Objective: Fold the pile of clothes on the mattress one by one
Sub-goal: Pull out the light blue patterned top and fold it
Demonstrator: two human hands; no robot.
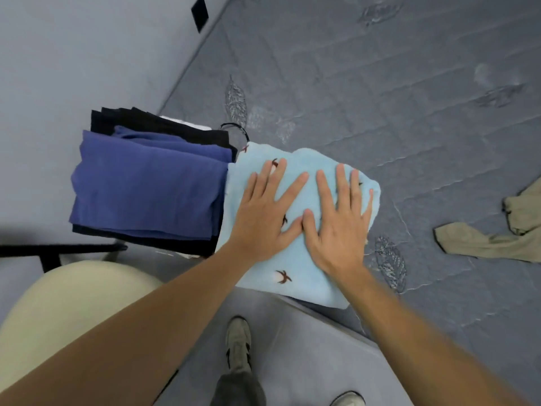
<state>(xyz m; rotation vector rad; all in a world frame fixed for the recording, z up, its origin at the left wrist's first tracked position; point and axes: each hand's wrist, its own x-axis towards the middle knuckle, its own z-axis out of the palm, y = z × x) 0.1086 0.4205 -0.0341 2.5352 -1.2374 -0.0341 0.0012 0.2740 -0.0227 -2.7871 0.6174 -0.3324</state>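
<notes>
A folded light blue cloth with small brown bird prints [295, 273] lies at the near edge of the grey mattress [380, 83]. My left hand [266, 212] and my right hand [339, 221] both press flat on top of it, fingers spread and straight, thumbs touching. Directly left of it sits a stack of folded clothes [146, 189], a blue garment on top and black ones beneath. An unfolded khaki garment [497, 235] lies at the right edge of the view.
A grey wall [73, 54] runs along the left behind the stack. A black cord loop [237, 130] lies by the stack's far corner. A black bar [58, 250] juts from the left. My feet stand on the floor below the mattress edge.
</notes>
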